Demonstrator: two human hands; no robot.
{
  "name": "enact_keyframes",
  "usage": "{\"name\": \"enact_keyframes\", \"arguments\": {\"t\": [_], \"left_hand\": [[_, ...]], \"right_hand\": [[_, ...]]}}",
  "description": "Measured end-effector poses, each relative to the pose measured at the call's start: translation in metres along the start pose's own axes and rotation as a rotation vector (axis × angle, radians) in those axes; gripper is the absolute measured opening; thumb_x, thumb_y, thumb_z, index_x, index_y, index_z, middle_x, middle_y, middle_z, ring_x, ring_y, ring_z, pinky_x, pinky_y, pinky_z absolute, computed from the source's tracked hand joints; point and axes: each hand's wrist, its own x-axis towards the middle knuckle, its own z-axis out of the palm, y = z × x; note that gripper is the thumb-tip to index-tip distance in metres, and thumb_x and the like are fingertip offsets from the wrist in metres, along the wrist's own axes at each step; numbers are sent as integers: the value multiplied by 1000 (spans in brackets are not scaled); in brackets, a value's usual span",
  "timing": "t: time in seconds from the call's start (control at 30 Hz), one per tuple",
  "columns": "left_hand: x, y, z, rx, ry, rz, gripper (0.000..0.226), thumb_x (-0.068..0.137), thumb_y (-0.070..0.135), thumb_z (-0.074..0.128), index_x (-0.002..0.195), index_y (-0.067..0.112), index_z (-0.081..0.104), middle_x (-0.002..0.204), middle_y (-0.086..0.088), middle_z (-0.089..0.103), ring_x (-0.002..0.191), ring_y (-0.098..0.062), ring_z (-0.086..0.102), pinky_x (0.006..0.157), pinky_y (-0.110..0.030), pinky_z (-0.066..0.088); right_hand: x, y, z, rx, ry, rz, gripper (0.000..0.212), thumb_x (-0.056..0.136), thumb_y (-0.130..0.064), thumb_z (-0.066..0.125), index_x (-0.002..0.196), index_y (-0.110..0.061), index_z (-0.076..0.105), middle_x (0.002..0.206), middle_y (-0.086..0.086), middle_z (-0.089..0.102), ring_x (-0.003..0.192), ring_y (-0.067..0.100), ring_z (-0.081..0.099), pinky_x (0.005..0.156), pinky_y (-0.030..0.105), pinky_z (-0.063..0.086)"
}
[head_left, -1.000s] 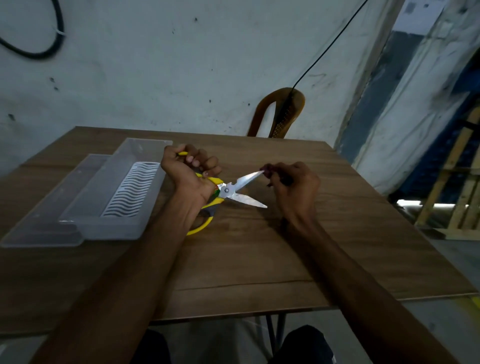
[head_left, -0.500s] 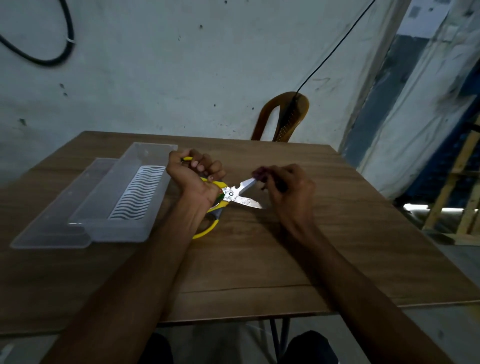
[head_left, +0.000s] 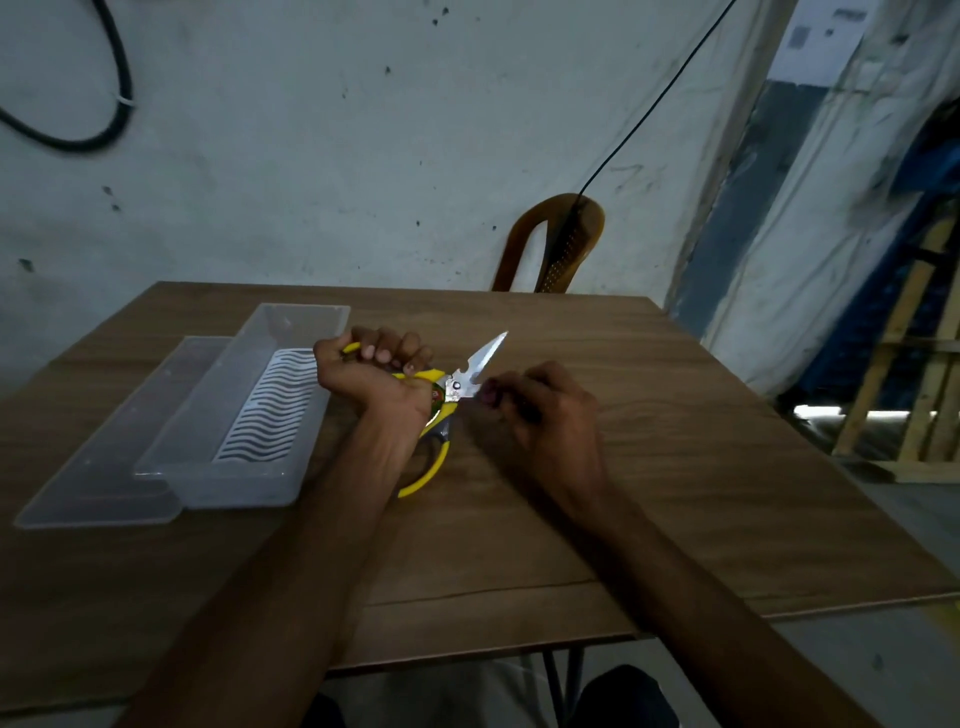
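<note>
Yellow-handled scissors (head_left: 483, 358) lie over the middle of the wooden table (head_left: 701, 467). My left hand (head_left: 374, 374) grips their upper handle, fingers curled round it. The lower handle loop (head_left: 431, 470) sticks out below my wrist. One steel blade points up and to the right; the other blade is hidden behind my right hand (head_left: 550, 415). That hand is curled and pinches a small dark object (head_left: 490, 396) right next to the scissors' pivot. What the object is cannot be made out.
A clear plastic box (head_left: 306, 312) with a white wavy insert (head_left: 275, 410) stands left of my left hand, its lid (head_left: 104, 467) flat beside it. A brown plastic chair (head_left: 561, 244) stands behind the table's far edge. A wall is close behind.
The scissors have opened wider, with the upper blade swung up. My right hand with the small dark object has moved in toward the pivot between the blades.
</note>
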Motion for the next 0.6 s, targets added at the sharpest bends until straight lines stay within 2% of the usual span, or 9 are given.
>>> {"name": "enact_keyframes", "arguments": {"t": [0.07,0.13,0.2,0.23,0.3,0.37,0.5,0.6], "left_hand": [[1,2,0,-1,8,5,21,64,34,42,53,20,30,52,4,23,50,-14,14,50,-21,12],[1,3,1,-14,8,11,21,65,33,42,52,20,31,52,4,23,49,-14,14,48,-20,13],[0,2,2,-6,15,21,21,64,33,42,53,19,31,52,3,23,48,-14,15,47,-19,14],[0,1,3,-1,21,24,20,64,33,42,53,20,30,52,3,23,48,-14,14,47,-19,14],[0,0,3,3,26,24,20,64,32,42,53,20,30,52,3,23,48,-14,14,48,-19,14],[0,1,2,-11,25,17,20,65,32,41,53,19,31,53,3,23,48,-14,14,47,-19,14],[-2,1,1,15,11,8,21,65,32,42,53,19,31,52,3,24,47,-14,14,47,-19,14],[-1,0,3,14,14,12,20,63,32,43,52,19,31,51,4,24,47,-14,14,47,-19,14]], "right_hand": [[4,13,-15,-48,33,226,22,94,-10,67,107,-24,77,101,-3,64,81,-2,55,73,-4,36],[7,20,-26,-87,145,338,23,94,-13,68,115,-20,75,104,1,67,85,5,59,75,4,46],[8,11,-30,-20,252,273,26,92,-13,70,117,-17,74,104,4,69,86,7,61,78,16,55],[7,2,-27,16,267,199,26,90,-12,72,115,-17,75,102,3,70,85,7,62,77,17,55],[5,-19,-14,77,232,56,24,86,-8,76,109,-16,79,95,2,72,80,8,64,74,17,53],[4,-32,4,105,128,-18,23,85,-9,76,106,-15,80,91,2,71,76,11,65,71,22,52],[9,-19,17,54,-3,-4,21,88,-13,71,107,-17,80,91,3,65,75,16,65,70,31,55],[16,-3,1,-13,63,131,21,89,-9,72,106,-20,79,91,2,66,77,13,63,71,16,48]]}}
